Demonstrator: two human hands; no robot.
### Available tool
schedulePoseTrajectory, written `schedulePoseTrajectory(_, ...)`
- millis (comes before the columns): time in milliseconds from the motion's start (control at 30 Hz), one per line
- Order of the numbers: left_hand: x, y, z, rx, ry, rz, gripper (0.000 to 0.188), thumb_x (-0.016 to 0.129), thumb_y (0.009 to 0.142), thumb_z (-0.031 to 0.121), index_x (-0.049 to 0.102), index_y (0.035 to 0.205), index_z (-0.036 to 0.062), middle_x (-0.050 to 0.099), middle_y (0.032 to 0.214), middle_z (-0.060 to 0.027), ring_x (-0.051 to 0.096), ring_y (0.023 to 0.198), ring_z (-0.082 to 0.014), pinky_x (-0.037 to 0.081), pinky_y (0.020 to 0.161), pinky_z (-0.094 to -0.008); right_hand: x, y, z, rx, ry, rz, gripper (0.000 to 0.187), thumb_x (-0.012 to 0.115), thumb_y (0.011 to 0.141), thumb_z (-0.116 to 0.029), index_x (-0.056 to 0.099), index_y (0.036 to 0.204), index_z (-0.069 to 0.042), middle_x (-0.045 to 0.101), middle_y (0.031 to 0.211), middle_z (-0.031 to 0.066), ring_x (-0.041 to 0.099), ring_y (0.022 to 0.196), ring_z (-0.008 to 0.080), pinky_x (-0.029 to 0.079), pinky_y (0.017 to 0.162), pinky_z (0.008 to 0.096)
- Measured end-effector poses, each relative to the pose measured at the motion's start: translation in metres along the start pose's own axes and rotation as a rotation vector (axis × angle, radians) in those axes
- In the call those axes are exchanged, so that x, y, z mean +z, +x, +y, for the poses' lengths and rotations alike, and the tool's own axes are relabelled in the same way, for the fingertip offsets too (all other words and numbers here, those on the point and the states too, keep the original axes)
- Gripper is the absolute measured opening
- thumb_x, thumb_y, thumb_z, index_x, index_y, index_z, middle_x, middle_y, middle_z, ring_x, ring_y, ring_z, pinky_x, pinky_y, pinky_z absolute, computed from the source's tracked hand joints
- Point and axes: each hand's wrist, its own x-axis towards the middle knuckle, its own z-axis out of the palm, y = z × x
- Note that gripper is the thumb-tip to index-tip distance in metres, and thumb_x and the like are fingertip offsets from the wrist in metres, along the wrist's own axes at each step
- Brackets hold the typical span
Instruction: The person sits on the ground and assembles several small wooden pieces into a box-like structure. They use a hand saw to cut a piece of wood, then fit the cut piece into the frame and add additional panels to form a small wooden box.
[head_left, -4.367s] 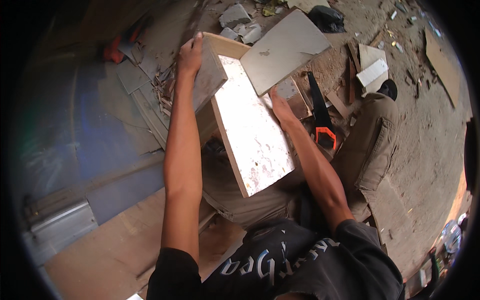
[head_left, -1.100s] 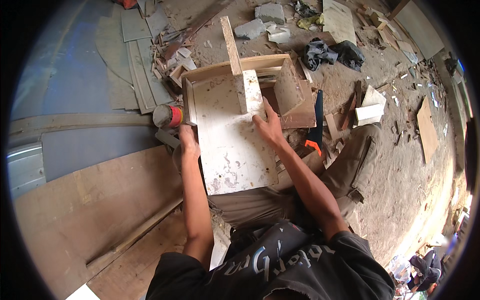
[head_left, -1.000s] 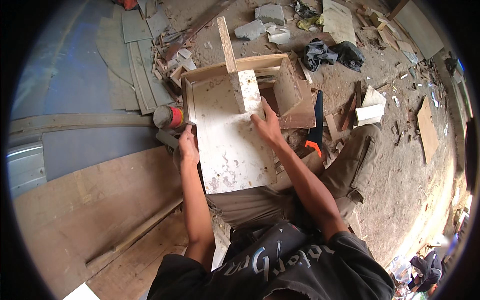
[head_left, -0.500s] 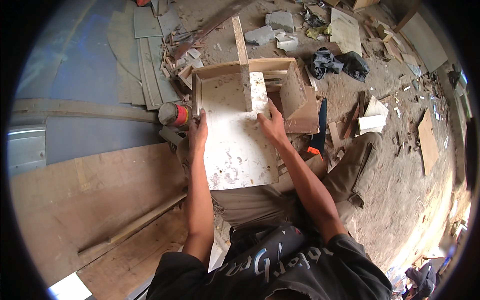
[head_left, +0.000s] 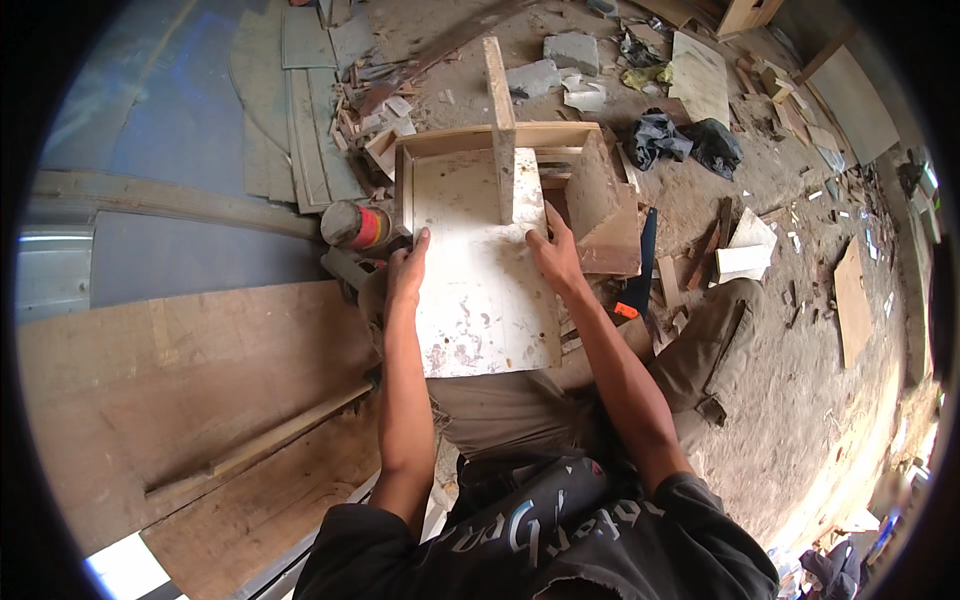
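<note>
A white-faced wooden board (head_left: pixel 480 300) with dark stains lies over my lap, its far part inside a shallow wooden box frame (head_left: pixel 560 133). My left hand (head_left: pixel 407 270) grips the board's left edge, thumb on top and fingers mostly hidden along the side. On the opposite edge my right hand (head_left: pixel 556 258) holds the board the same way. A narrow wooden plank (head_left: pixel 502 135) rises from the board's surface just left of my right hand. Inside the frame's right side, a slanted wooden panel (head_left: pixel 592 185) stands beside an open gap.
A tin with a red and yellow band (head_left: pixel 357 226) stands left of the frame. At right, a dark-bladed handsaw (head_left: pixel 640 260) lies by wood offcuts. Black plastic bags (head_left: pixel 685 143) and concrete blocks (head_left: pixel 570 53) litter the floor beyond. Large plywood sheets (head_left: pixel 200 385) cover the left.
The whole view has shifted slightly, with the frame a little lower and farther right in it. Both hands keep their hold on the white board.
</note>
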Motion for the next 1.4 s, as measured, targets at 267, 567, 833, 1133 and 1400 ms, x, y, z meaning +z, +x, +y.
schedulePoseTrajectory(267,-0.005,0.009,-0.015,0.004,0.149,0.1,0.084,0.048,0.089,0.064,0.056,0.117,-0.0146,0.057,0.121,-0.0302,0.054,0.116,-0.0356,0.04,0.098,-0.0395,-0.007,-0.013,-0.021,0.123,0.124,-0.142,0.064,0.06,0.084,-0.014,0.037,0.141,0.002,0.048,0.137,0.0232,0.05,0.124,0.029,0.041,0.101,0.0368)
schedulePoseTrajectory(567,-0.008,0.011,-0.018,-0.101,-0.032,0.046,0.087,0.05,0.089,0.064,0.048,0.127,-0.0141,0.055,0.128,-0.0234,0.053,0.117,-0.0297,0.04,0.1,-0.035,-0.094,0.005,0.006,0.271,0.051,-0.018,0.047,0.057,0.095,-0.037,0.059,0.116,0.005,0.067,0.097,0.0109,0.065,0.077,0.0169,0.055,0.061,0.0297)
schedulePoseTrajectory(833,-0.006,0.013,-0.026,-0.111,-0.035,0.085,0.087,0.049,0.088,0.066,0.046,0.132,-0.0086,0.053,0.132,-0.0191,0.052,0.12,-0.0272,0.039,0.102,-0.0346,-0.219,-0.003,0.079,0.343,0.37,0.673,0.023,0.061,0.091,-0.02,0.06,0.1,0.0,0.064,0.082,0.0075,0.066,0.062,0.0182,0.056,0.053,0.0288)
schedulePoseTrajectory(1133,-0.004,0.01,-0.021,-0.145,-0.083,0.091,0.086,0.051,0.088,0.065,0.045,0.134,-0.0078,0.053,0.134,-0.0169,0.052,0.12,-0.0264,0.039,0.102,-0.0343,-0.229,-0.022,0.187,0.647,0.209,0.712,0.029,0.063,0.09,-0.022,0.058,0.103,0.004,0.063,0.077,0.0092,0.065,0.056,0.0214,0.057,0.05,0.0314)
schedulePoseTrajectory(1400,-0.003,-0.001,-0.016,-0.145,-0.095,0.091,0.083,0.052,0.089,0.062,0.046,0.132,-0.0096,0.054,0.132,-0.0167,0.054,0.117,-0.0253,0.04,0.101,-0.034,-0.228,-0.021,0.208,0.851,0.058,0.549,0.027,0.065,0.089,-0.023,0.062,0.102,0.001,0.066,0.082,0.0095,0.067,0.063,0.0226,0.057,0.054,0.0352)
